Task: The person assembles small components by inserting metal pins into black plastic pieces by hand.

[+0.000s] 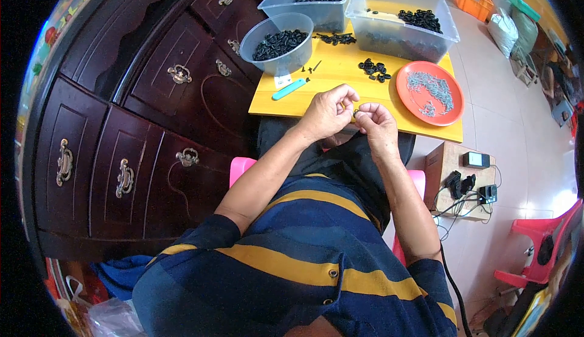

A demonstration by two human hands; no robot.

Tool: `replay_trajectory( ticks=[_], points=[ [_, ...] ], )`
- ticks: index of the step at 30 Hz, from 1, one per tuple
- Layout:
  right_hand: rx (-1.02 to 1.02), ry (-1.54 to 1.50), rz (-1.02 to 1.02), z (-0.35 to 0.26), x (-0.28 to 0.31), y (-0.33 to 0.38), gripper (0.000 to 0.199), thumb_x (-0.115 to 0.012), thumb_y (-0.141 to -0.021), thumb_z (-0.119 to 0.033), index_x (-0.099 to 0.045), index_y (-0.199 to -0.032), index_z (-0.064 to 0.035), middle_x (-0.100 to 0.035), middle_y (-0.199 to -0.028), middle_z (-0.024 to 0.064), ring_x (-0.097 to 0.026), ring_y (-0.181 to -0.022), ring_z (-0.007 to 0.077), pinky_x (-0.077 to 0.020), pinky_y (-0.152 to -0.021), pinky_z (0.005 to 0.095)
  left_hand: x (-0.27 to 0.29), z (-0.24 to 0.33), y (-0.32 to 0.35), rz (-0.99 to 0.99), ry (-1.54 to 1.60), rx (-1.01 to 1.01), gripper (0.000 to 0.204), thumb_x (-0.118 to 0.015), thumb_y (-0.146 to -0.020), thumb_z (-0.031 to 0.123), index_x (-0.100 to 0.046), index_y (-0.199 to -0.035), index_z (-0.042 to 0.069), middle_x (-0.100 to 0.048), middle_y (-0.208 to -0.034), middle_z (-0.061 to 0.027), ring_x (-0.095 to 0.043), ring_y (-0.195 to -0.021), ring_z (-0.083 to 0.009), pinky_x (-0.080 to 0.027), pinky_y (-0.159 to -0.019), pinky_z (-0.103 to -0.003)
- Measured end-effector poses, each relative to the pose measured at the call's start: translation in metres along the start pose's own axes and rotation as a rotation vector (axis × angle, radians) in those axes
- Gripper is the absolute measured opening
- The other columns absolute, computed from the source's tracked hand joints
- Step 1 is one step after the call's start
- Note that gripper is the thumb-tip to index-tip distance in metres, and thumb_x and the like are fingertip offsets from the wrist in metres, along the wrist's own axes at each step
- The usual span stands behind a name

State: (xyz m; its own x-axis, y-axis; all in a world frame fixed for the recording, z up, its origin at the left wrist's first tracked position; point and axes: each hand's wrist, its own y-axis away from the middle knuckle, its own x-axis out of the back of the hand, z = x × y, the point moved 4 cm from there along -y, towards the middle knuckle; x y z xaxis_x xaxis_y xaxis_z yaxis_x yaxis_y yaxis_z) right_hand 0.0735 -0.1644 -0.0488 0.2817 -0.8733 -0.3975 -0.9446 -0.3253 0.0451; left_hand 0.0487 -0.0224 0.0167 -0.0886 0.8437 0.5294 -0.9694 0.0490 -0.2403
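Both my hands are raised in front of me at the near edge of the yellow table point(286, 107), their fingertips almost meeting. My right hand point(380, 131) pinches a small black part point(356, 112) between thumb and forefinger. Close beside it, my left hand point(328, 115) has its fingers curled and pressed together; whatever they hold is too small to make out. Beyond the hands lies a loose pile of black ring-like parts point(374, 69). An orange-red plate point(402, 87) on the right carries many small grey metal pieces point(447, 92). To the left rests a slim turquoise tool point(289, 90).
Black parts fill a round clear tub point(248, 52) and two rectangular bins, one left point(331, 17) and one right point(395, 40). More black pieces point(336, 38) lie between them. Dark drawers point(146, 154) line the left. A wooden box point(439, 179) with cables stands right, near a pink chair point(535, 233).
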Motion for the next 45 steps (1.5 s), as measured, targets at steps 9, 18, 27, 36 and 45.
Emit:
replay_trajectory(
  ticks=[9, 18, 27, 36, 45],
  points=[
    [-0.017, -0.138, 0.024, -0.001, 0.011, -0.002, 0.02, -0.066, -0.091, -0.007, -0.061, -0.109, -0.0062, -0.065, -0.09, 0.0, -0.059, -0.073, 0.0072, -0.0442, -0.062, 0.0199, 0.0, -0.012, -0.026, -0.055, 0.123, -0.082, 0.035, -0.063, -0.088, 0.005, -0.059, -0.122, 0.002, -0.059, -0.082, 0.0037, -0.053, -0.068, -0.0032, -0.048, -0.065, -0.021],
    [-0.13, -0.384, 0.14, 0.004, 0.023, -0.002, 0.026, -0.066, -0.092, -0.007, -0.061, -0.117, -0.0058, -0.063, -0.098, -0.0011, -0.059, -0.072, 0.007, -0.0501, -0.063, 0.0197, -0.042, -0.036, -0.082, -0.122, -0.464, -0.138, 0.043, -0.058, -0.083, 0.014, -0.061, -0.126, 0.008, -0.067, -0.09, -0.0129, -0.066, -0.081, -0.0308, -0.053, -0.074, -0.042],
    [-0.147, -0.393, 0.136, 0.0, 0.018, -0.001, 0.024, -0.065, -0.092, -0.009, -0.061, -0.116, -0.0081, -0.065, -0.097, -0.0021, -0.059, -0.073, 0.0066, -0.0503, -0.066, 0.0202, -0.061, -0.042, -0.099, -0.118, -0.578, -0.277, 0.039, -0.058, -0.086, 0.018, -0.062, -0.124, 0.01, -0.066, -0.102, -0.0159, -0.065, -0.092, -0.034, -0.053, -0.079, -0.045],
    [-0.157, -0.378, 0.137, -0.004, 0.017, 0.0, 0.021, -0.063, -0.093, -0.01, -0.061, -0.114, -0.0076, -0.064, -0.095, -0.0018, -0.059, -0.073, 0.0062, -0.0494, -0.065, 0.0195, -0.05, -0.034, -0.075, -0.061, -0.379, -0.173, 0.033, -0.066, -0.082, 0.01, -0.067, -0.115, 0.009, -0.064, -0.085, -0.0108, -0.065, -0.078, -0.0279, -0.052, -0.072, -0.039],
    [-0.162, -0.384, 0.121, 0.0, 0.015, -0.001, 0.021, -0.066, -0.092, -0.01, -0.061, -0.112, -0.0092, -0.064, -0.094, -0.0026, -0.059, -0.071, 0.0065, -0.0495, -0.064, 0.02, -0.05, -0.039, -0.08, -0.038, -0.436, -0.173, 0.018, -0.066, -0.084, 0.019, -0.067, -0.096, 0.006, -0.065, -0.085, -0.0137, -0.066, -0.08, -0.0323, -0.052, -0.072, -0.042]
  ],
)
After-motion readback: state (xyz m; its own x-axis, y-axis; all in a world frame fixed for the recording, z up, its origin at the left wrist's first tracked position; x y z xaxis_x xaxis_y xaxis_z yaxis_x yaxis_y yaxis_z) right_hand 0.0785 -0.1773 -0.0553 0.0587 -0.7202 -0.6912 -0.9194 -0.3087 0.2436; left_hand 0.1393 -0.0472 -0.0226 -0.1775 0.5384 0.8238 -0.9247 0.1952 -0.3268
